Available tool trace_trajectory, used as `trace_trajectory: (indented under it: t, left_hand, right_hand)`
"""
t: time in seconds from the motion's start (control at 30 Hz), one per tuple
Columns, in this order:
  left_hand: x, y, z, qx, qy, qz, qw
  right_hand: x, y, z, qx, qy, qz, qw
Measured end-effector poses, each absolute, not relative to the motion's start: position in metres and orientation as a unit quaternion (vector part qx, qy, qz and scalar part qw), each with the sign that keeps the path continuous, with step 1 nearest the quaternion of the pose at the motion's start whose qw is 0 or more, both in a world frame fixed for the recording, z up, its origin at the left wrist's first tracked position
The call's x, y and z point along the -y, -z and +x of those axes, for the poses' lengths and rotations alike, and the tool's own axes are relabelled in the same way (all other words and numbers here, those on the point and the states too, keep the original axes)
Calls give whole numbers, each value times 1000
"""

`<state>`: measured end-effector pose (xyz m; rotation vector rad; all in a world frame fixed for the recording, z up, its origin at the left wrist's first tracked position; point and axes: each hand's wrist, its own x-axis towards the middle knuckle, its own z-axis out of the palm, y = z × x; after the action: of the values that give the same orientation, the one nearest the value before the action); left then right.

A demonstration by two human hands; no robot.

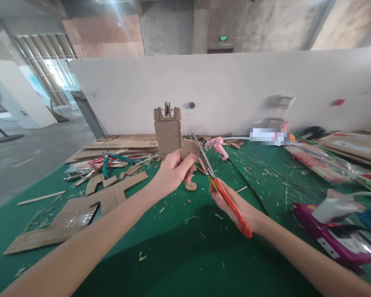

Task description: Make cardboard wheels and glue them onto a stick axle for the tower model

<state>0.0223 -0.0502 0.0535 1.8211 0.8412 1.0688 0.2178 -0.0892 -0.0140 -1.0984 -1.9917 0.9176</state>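
Note:
My left hand [179, 165] pinches a small piece of cardboard [190, 148] between thumb and fingers, above the table's middle. In my right hand [225, 198] is a pair of scissors [231, 206] with orange-red handles, its blades pointing up and to the left beside the cardboard's right edge. Whether the blades touch the cardboard I cannot tell. Behind my left hand stands an upright cardboard tower [167, 134] with small wheels [167, 109] at its top. A small round cardboard disc [191, 187] lies on the table just below my left hand.
A pink glue gun [217, 147] with a black cord lies right of the scissors. Cut cardboard [111, 196], teal-handled pliers [105, 165] and a wooden stick [41, 198] are on the left. A purple power strip [334, 243] sits at right. Scraps litter the green table [173, 255].

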Motion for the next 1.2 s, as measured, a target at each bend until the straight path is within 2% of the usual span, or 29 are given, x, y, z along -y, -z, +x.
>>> trace_trajectory:
  t: [0.2,0.47,0.63,0.83,0.93,1.2]
  left_hand:
    - [46,-63,13,-335,-361,768,409]
    - [38,-58,8,-325,-346,776,415]
    - [39,-60,8,-326,-343,769,430]
    - [47,-43,26,-293,-467,684,478]
    - [48,-35,32,-260,-513,646,502]
    - [38,-57,13,-305,-380,758,434]
  right_hand:
    - [88,11,226,766,-403,-389,316]
    - [85,12,220,770,-350,-424,324]
    - [85,15,220,765,-358,-422,329]
    - [86,20,214,760,-330,-428,360]
    - [89,17,214,758,-350,-433,340]
    - [89,5,227,777,-384,-413,280]
